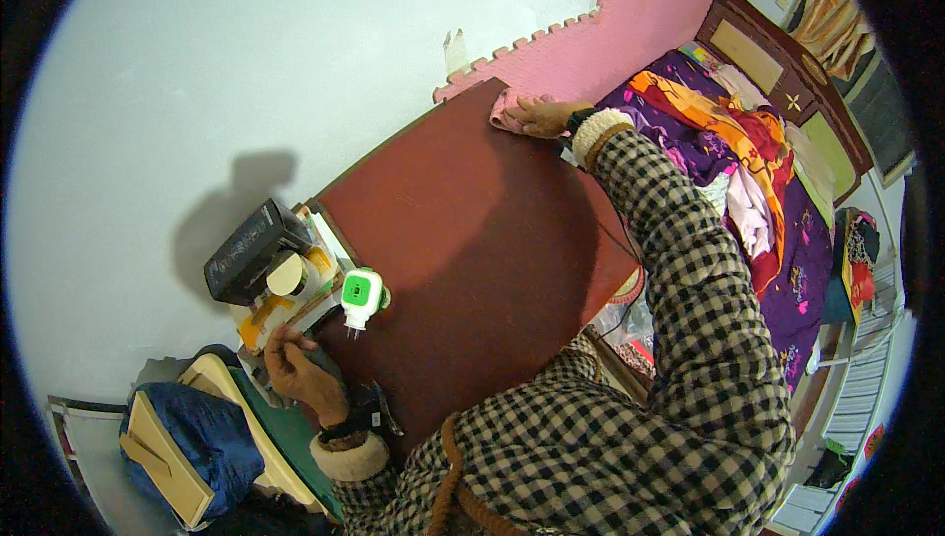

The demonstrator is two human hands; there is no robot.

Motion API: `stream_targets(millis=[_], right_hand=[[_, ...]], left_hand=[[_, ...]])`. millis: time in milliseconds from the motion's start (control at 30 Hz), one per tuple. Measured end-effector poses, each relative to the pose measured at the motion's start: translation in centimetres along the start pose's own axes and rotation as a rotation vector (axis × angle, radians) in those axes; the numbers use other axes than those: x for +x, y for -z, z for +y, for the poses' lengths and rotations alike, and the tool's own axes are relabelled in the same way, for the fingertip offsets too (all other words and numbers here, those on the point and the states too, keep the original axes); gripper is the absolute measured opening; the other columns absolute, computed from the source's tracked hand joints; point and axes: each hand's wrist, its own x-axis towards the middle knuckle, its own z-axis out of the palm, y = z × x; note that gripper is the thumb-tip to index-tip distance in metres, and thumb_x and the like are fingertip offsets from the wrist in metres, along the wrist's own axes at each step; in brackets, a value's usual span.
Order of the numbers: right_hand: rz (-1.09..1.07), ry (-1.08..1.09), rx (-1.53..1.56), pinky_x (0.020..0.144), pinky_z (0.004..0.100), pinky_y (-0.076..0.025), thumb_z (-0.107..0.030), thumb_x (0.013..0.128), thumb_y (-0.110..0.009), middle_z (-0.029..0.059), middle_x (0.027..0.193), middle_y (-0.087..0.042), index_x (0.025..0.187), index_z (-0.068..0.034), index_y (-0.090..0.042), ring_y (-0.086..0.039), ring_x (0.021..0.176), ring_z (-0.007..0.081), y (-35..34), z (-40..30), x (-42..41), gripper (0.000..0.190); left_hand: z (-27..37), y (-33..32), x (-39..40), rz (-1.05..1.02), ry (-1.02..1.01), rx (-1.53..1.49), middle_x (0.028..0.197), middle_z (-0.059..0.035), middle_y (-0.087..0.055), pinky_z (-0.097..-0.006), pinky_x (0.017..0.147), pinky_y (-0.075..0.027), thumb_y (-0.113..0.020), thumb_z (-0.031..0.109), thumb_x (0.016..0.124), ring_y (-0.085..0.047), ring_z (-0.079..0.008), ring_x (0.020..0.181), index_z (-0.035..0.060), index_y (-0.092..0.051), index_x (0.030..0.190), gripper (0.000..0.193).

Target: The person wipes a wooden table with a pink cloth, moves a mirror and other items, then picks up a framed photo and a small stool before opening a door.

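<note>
My right hand (545,117) lies at the far right corner of a reddish-brown tabletop (458,189), its fingers closed over a folded pink cloth (506,109) that rests on the surface. At the table's left edge is my left hand (306,373), fingers curled, beside a stack of papers and packets; whether it holds anything cannot be made out. A white plastic bottle with a green patch on top (362,296) stands on the table above my left hand. Behind it are a black box (255,252) and a round-lidded container (288,275).
A white wall and pink foam mats (590,41) border the table's far side. A bed with a purple cover (801,270) is at the right, a dark cable (616,237) runs by the right edge, and a chair with blue fabric (196,440) stands lower left.
</note>
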Motion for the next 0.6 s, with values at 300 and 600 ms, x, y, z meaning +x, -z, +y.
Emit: stream_targets(millis=[300,600], right_hand=[[-0.018,-0.362,0.791,0.106,0.0524,-0.052,-0.025,0.106,-0.035,0.0136,0.155,-0.037,0.16,-0.017,-0.027,-0.044,0.141,0.0352,-2.5,1.6,7.0,0.055],[0.014,-0.684,1.113,0.109,0.0711,-0.033,-0.02,0.102,-0.045,0.0164,0.146,-0.043,0.15,-0.011,-0.035,-0.039,0.138,0.0435,-2.0,-0.4,8.4,0.05]], left_hand=[[-0.3,0.1,-0.3,-0.007,-0.016,-0.057,0.093,-0.0081,-0.065,-0.0266,0.067,-0.049,-0.043,-0.008,0.1,-0.057,-0.0139,0.073,-0.0047,-0.065,0.119,0.029],[0.3,-0.2,-0.3,-0.033,-0.014,-0.092,0.094,-0.0068,-0.063,-0.0258,0.068,-0.048,-0.046,-0.006,0.1,-0.056,-0.0126,0.074,-0.0051,-0.065,0.116,0.025]])
